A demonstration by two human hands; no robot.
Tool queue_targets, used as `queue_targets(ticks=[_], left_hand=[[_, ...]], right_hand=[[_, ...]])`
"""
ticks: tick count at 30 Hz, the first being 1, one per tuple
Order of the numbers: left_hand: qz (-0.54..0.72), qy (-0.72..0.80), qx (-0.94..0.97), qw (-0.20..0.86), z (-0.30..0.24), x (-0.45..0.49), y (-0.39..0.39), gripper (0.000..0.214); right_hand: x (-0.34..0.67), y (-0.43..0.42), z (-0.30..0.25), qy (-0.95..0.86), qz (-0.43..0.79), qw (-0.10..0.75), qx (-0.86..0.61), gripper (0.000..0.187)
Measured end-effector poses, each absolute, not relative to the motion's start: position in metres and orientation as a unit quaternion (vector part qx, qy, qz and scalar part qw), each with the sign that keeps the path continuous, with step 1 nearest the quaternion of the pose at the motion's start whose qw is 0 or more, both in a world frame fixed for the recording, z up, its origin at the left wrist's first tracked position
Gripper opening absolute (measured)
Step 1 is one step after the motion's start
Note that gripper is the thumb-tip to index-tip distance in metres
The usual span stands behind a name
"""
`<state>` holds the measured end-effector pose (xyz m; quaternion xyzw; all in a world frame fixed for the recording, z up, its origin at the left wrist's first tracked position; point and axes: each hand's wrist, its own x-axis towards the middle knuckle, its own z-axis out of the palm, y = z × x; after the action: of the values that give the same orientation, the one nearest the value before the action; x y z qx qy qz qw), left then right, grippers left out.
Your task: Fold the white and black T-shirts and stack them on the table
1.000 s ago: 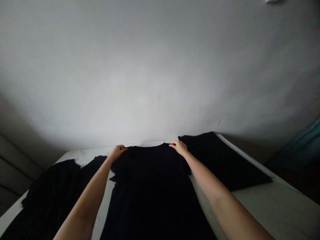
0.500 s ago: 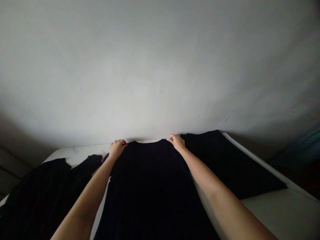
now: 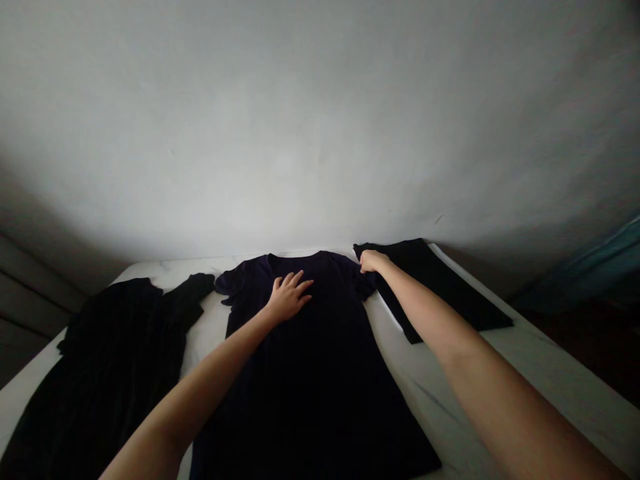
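A dark short-sleeved T-shirt lies spread on the white marbled table, its neckline toward the wall. My left hand rests on the upper chest of the shirt, fingers spread flat. At the shirt's right sleeve, my right hand has its fingers closed at the sleeve's outer edge, beside the folded cloth. The pinch looks to be on the sleeve, though the fingertips are partly hidden.
A folded black garment lies on the right of the table. Another black garment lies loosely on the left. A pale wall rises along the table's far edge.
Both hands have left the shirt's shoulders. My left hand has moved right and lies open on the chest; my right hand has shifted to the right sleeve. The view has tilted slightly down.
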<state>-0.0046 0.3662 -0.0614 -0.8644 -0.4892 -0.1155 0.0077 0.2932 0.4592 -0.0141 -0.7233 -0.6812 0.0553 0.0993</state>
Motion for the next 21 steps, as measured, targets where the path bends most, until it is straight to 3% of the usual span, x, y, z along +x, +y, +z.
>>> queue_targets(ticks=[3,9,15,21], left_hand=[[-0.097,-0.473,-0.876,0.001,-0.074,0.007,0.346,0.049],[-0.102,-0.518,-0.849,0.031,-0.073,0.002,0.318,0.05],[-0.094,-0.503,-0.859,0.002,-0.081,-0.022,0.26,0.056],[-0.09,-0.505,-0.859,0.002,-0.082,-0.058,0.203,0.055]], right_hand=[[0.29,0.436,-0.011,-0.639,0.035,0.1,-0.762,0.023],[0.264,0.374,-0.01,-0.632,-0.062,0.148,-0.758,0.038],[0.212,0.283,-0.049,-0.817,0.01,0.108,-0.566,0.058],[0.213,0.231,-0.071,-0.82,0.046,0.078,-0.566,0.063]])
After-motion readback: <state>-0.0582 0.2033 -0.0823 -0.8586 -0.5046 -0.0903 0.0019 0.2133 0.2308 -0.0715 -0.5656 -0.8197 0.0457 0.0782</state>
